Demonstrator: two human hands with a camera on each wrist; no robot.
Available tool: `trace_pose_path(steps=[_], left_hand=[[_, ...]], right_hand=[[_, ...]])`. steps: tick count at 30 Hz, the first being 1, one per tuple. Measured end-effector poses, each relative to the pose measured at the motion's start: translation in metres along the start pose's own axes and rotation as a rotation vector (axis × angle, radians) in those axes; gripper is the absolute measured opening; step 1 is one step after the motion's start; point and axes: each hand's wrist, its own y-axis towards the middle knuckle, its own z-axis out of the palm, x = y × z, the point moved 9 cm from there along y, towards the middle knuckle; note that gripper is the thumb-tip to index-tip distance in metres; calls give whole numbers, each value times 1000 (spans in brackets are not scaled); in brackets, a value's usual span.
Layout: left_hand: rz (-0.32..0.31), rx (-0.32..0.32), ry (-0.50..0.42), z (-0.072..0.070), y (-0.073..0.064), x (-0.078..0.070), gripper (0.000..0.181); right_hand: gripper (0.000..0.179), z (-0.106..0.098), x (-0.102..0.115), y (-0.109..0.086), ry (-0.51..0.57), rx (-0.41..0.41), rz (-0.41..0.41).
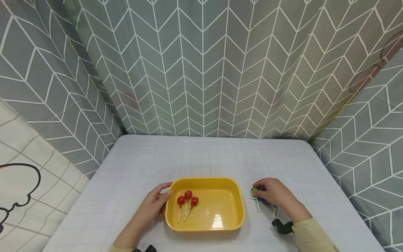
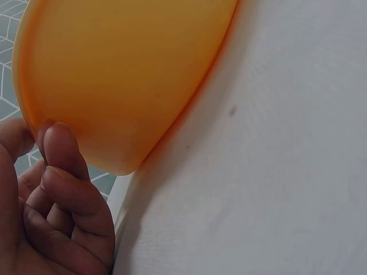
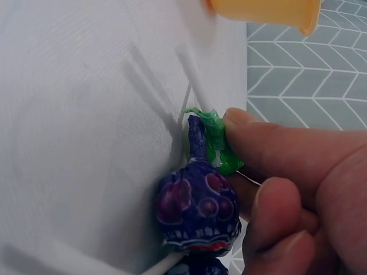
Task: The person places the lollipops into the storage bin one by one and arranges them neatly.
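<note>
My left hand [image 1: 154, 202] grips the left rim of a yellow tray [image 1: 220, 201], thumb on the rim and fingers against the outer wall. Three red-wrapped lollipops [image 1: 188, 194] lie in the tray's left part, sticks toward me. To the right of the tray, my right hand [image 1: 278, 193] pinches a green-wrapped lollipop [image 3: 230, 162] by its head between thumb and fingers. Its white stick [image 1: 257, 205] points down toward the front. Close beside it is a purple-wrapped lollipop [image 3: 198, 206]. Other lollipops there are partly hidden under the hand.
The tray stands on a table with a white cloth [image 1: 151, 154]. Patterned grey curtains [image 1: 201, 70] enclose the back and sides. A black wrist strap [image 1: 281, 226] sits at the right sleeve.
</note>
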Motion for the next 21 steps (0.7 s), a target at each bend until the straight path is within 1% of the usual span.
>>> trace_pose_path(steps=[4,11,21], left_hand=[[0,5,2,0,-1,0,41],[4,7,4,0,-1,-1,41],[-1,21,-2,0,-1,0,44]], right_hand=[[24,-1,0,0,-13,-8,3],[25,2,-4,1,29,1,44],[25,-4,-3,-1,63,-21,34]])
